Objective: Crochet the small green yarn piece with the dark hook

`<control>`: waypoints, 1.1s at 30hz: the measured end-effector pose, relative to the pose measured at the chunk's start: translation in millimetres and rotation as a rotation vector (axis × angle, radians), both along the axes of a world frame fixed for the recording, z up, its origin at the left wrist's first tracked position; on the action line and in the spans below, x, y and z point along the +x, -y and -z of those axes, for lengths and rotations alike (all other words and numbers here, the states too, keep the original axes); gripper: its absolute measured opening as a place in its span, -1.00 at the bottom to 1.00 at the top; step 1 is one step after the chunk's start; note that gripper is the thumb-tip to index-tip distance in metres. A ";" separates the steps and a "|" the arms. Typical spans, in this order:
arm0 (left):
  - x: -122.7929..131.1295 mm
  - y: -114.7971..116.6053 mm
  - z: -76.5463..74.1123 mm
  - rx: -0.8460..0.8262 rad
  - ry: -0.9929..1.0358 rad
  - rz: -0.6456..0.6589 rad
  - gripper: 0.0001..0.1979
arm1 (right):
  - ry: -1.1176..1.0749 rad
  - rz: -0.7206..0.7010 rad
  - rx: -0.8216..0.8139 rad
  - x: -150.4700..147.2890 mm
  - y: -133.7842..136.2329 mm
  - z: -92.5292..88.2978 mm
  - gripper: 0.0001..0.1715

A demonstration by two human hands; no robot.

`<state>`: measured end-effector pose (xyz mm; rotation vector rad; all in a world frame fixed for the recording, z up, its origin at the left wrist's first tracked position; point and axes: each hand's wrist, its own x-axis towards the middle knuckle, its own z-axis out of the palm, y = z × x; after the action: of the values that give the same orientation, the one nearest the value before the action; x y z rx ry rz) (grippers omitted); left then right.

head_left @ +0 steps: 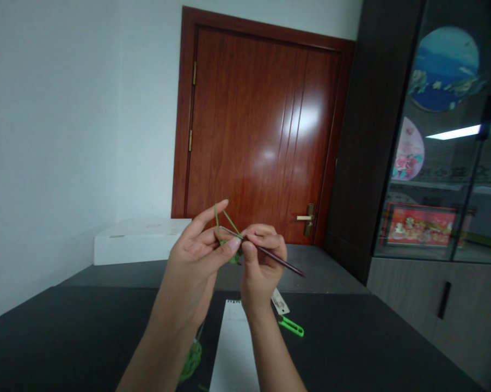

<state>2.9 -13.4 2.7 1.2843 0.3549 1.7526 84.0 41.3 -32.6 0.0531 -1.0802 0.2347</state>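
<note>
My right hand (264, 261) pinches a crochet hook (280, 260) with a dark handle, which slants down to the right. The hook's thin metal end points left toward my left hand (202, 247). Green yarn (232, 222) runs over the raised index finger of my left hand and down to the hook. Between the thumb and fingers of that hand sits a small piece of green crochet work (234, 258), mostly hidden by the fingers. A ball of green yarn (191, 361) lies on the dark table, partly behind my left forearm.
A spiral-bound white notepad (232, 348) lies under my hands. Right of my right forearm are bright green thread snips (291, 326) and a pale tag (280, 302). A long white box (135, 242) stands at the back left. Beyond are a brown door (253, 130) and a glass-fronted cabinet (409, 283).
</note>
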 end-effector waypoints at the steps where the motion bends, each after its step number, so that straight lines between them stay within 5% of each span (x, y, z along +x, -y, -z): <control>1: 1.5 0.4 0.7 -0.005 0.010 -0.016 -0.27 | -0.025 0.051 -0.008 -2.4 0.5 1.8 -0.90; 7: 5.2 -4.3 4.9 0.108 -0.037 -0.205 -0.36 | -0.011 0.524 0.018 -7.7 -0.4 12.2 -0.83; 10: 2.1 -7.5 4.4 0.180 -0.101 -0.248 -0.35 | 0.025 0.500 0.006 -5.8 -1.0 10.7 -0.85; 17: -2.3 -5.3 0.6 0.051 -0.033 -0.066 -0.21 | 0.021 0.171 -0.054 -3.5 0.1 3.9 -0.91; 21: 1.6 -3.0 2.2 -0.016 0.030 -0.041 -0.21 | 0.070 0.392 0.005 1.2 0.2 10.4 -0.75; 24: 4.4 -3.4 3.4 0.027 0.028 -0.151 -0.24 | 0.126 0.586 0.070 4.2 0.1 12.4 -0.59; 27: 3.4 -5.1 3.2 0.105 -0.025 -0.198 -0.22 | 0.101 0.449 -0.004 3.3 -0.2 8.5 -0.75; 33: -5.2 -8.0 -0.1 0.034 -0.060 -0.047 -0.20 | -0.060 -0.047 -0.130 4.0 0.6 -2.8 -0.95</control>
<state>-2.3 -5.3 2.8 1.3651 0.3940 1.7685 88.0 40.7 -29.8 -0.0311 -1.0030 0.3437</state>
